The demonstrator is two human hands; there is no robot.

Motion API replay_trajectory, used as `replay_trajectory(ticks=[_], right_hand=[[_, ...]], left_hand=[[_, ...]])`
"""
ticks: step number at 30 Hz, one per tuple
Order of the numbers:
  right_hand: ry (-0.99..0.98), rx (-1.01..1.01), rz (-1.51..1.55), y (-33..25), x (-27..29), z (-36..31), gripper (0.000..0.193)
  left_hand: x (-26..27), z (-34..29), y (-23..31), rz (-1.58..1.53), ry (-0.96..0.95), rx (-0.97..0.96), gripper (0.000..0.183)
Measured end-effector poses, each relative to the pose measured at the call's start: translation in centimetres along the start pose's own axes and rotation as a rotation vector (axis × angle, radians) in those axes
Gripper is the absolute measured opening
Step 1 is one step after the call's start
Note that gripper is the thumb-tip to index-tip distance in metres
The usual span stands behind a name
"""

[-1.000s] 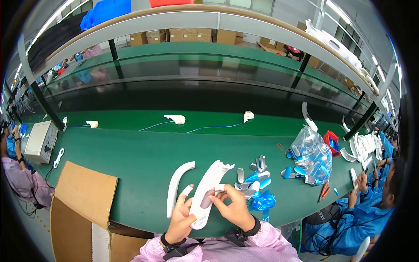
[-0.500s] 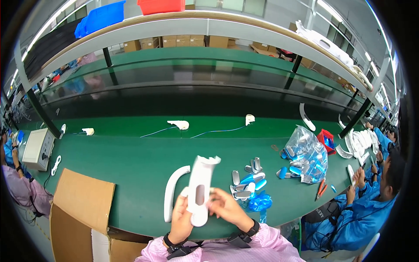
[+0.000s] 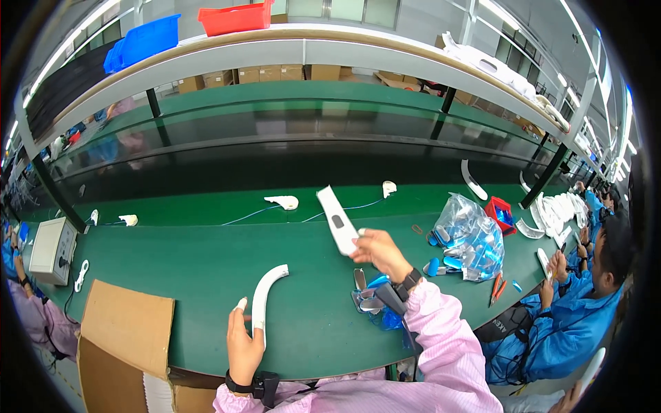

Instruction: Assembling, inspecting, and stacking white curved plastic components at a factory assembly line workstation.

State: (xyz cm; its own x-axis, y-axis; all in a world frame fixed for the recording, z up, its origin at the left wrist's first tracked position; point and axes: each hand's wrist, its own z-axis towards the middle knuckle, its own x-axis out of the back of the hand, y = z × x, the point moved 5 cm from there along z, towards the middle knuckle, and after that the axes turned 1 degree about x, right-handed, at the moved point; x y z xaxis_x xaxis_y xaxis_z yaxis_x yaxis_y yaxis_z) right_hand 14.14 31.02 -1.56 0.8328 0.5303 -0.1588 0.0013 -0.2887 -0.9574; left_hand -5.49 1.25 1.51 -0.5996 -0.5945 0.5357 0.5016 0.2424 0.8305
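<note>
My right hand (image 3: 383, 252), reaching out over the table, grips the near end of a long white plastic cover (image 3: 337, 220) with a rounded rectangular opening. The cover is tilted, its far end over the back of the table. My left hand (image 3: 244, 345) is low at the front with fingers apart, beside a curved white plastic strip (image 3: 261, 296). Its thumb is at the strip's lower end; whether it presses on it I cannot tell. Partly under my right forearm lie several small silver and blue pieces (image 3: 370, 300).
An open cardboard box (image 3: 131, 323) stands at front left, below a grey box device (image 3: 54, 249). To the right are a clear bag (image 3: 471, 237) of blue-and-silver pieces, a red bin (image 3: 500, 215) and red-handled pliers (image 3: 497, 289). A co-worker in blue (image 3: 564, 323) sits at right.
My right hand has carried the white cover forward, away from me. My left hand has let go of it and moved left to the curved strip. The view has shifted slightly.
</note>
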Motion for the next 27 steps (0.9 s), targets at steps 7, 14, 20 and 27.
replay_trajectory(ticks=[7, 14, 20, 27], right_hand=[[0.196, 0.394, -1.39, -2.1, -3.7, -5.0, 0.044], [0.177, 0.373, -1.596, 0.1, -2.9, -7.2, 0.019], [-0.341, 0.175, -0.242, -1.0, -6.1, -10.1, 0.012], [-0.671, -0.214, 0.309, 3.2, -10.2, -14.1, 0.013]], left_hand=[[-2.2, -0.7, -0.7, -0.026, -0.061, 0.008, 0.046], [-3.5, -0.8, 4.0, 0.249, 0.189, -0.296, 0.044], [-4.1, -0.9, 4.5, -0.353, -0.244, -0.039, 0.047], [-6.6, -1.4, 4.4, -0.796, -0.516, -0.19, 0.047]])
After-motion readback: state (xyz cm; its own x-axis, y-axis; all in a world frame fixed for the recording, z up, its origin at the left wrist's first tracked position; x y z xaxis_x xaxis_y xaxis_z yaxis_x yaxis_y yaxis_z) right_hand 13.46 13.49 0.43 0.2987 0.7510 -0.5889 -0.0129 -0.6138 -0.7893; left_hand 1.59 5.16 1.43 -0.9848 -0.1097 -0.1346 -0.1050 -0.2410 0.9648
